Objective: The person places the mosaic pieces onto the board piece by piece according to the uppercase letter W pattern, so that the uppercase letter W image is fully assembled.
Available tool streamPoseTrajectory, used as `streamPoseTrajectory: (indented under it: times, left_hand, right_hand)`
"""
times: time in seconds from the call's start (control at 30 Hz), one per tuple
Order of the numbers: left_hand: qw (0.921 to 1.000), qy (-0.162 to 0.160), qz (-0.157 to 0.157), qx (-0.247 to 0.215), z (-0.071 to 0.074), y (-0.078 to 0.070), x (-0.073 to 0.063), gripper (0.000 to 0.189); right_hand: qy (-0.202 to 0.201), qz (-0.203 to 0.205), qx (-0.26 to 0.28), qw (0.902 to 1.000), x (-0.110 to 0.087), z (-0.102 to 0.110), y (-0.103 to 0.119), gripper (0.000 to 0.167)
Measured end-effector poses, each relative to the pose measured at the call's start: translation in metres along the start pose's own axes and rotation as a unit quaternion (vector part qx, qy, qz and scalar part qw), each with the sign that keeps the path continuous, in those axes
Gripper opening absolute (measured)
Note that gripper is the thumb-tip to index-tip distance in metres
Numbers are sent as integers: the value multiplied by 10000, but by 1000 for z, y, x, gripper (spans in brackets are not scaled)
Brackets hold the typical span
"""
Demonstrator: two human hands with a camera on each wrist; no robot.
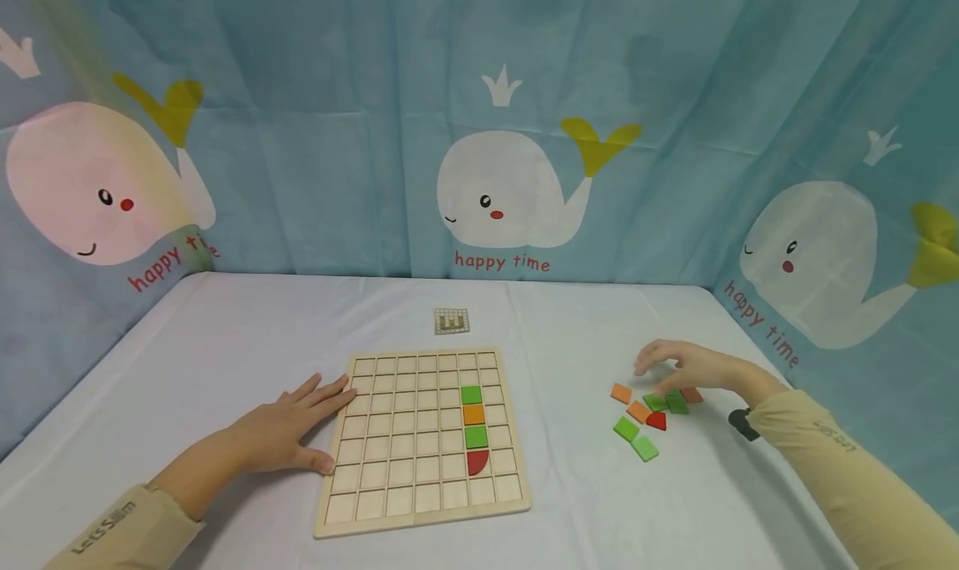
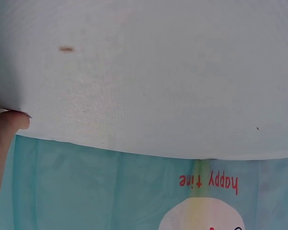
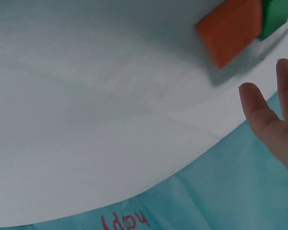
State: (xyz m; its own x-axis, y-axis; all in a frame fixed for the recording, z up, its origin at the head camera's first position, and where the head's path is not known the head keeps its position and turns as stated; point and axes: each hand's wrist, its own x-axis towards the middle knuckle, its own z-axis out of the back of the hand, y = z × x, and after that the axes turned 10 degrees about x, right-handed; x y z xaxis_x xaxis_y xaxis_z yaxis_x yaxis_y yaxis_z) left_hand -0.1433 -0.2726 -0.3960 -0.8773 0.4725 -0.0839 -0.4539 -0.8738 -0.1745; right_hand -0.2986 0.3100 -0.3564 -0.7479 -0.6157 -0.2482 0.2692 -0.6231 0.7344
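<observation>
A wooden grid board (image 1: 404, 449) lies on the table. In one column near its right side sit a green tile (image 1: 471, 395), an orange tile (image 1: 474, 414), another green tile (image 1: 476, 437) and a red rounded tile (image 1: 478, 463). My left hand (image 1: 288, 428) rests with spread, straight fingers at the board's left edge. Over a loose group of tiles on the right hovers my right hand (image 1: 693, 366), fingers relaxed and holding nothing. Beneath it are green tiles (image 1: 655, 402), a red tile (image 1: 656, 421) and orange tiles (image 1: 621, 394). The right wrist view shows an orange tile (image 3: 230, 33) beside the fingers.
Behind the board lies a small card (image 1: 452, 321) printed with a grid pattern. The white tablecloth (image 1: 569, 329) reaches back to a blue whale-print curtain (image 1: 337, 179), which also closes both sides. A dark device (image 1: 743, 424) sits under the right wrist.
</observation>
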Motion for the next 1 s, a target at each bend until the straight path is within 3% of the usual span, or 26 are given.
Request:
streamPoseTrajectory:
  times: [0.13,0.43,1.0]
  left_hand:
    - [10000,0,7,9,0,0,0,98]
    - [10000,-18,-35,-54,0,0,1,98]
    - [10000,-4,45,-71,0,-1,-1,98]
  right_hand:
    - [99,-333,-117,9993,-2,0,-3,21]
    - [202,-522,-487,9972,-5,-4,-5,23]
    - [-86,-89,-745,9971,-8,-15,-5,17]
